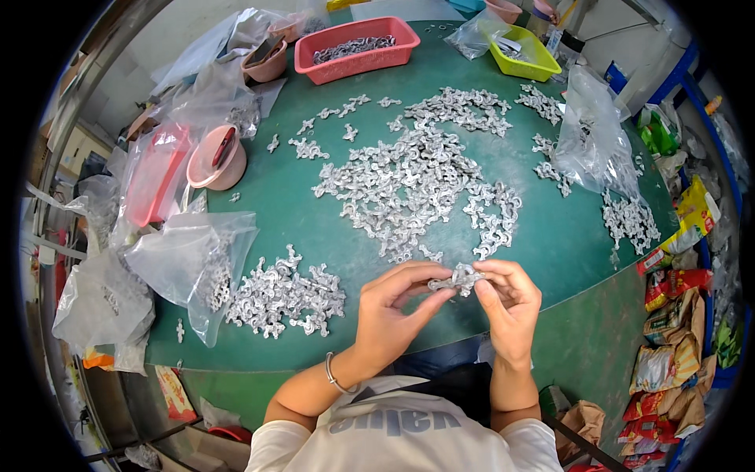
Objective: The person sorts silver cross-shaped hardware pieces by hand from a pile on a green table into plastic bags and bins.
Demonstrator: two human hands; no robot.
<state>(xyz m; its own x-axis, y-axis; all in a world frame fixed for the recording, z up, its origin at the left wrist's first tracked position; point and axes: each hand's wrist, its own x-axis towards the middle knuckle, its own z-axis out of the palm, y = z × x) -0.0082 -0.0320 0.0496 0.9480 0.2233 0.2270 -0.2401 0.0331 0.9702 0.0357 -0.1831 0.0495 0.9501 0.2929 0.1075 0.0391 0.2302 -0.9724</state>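
Both my hands meet over the near edge of the green table [550, 236], fingertips closed on small silver-grey metal castings [462, 278]. My left hand [399, 307] pinches the left end between thumb and fingers; my right hand [507, 305] grips the right end. Whether they hold one casting or several together, I cannot make out. Just beyond my fingers spreads a large heap of similar castings [409, 177]. A smaller pile [287, 295] lies to the left of my left hand.
A pink tray [358, 63] of metal parts and a yellow-green basket [531, 53] stand at the far side. On the left are a pink bowl [216, 161] and a clear bag of parts [197, 263]. Another plastic bag [594, 138] and more castings [629, 220] lie right.
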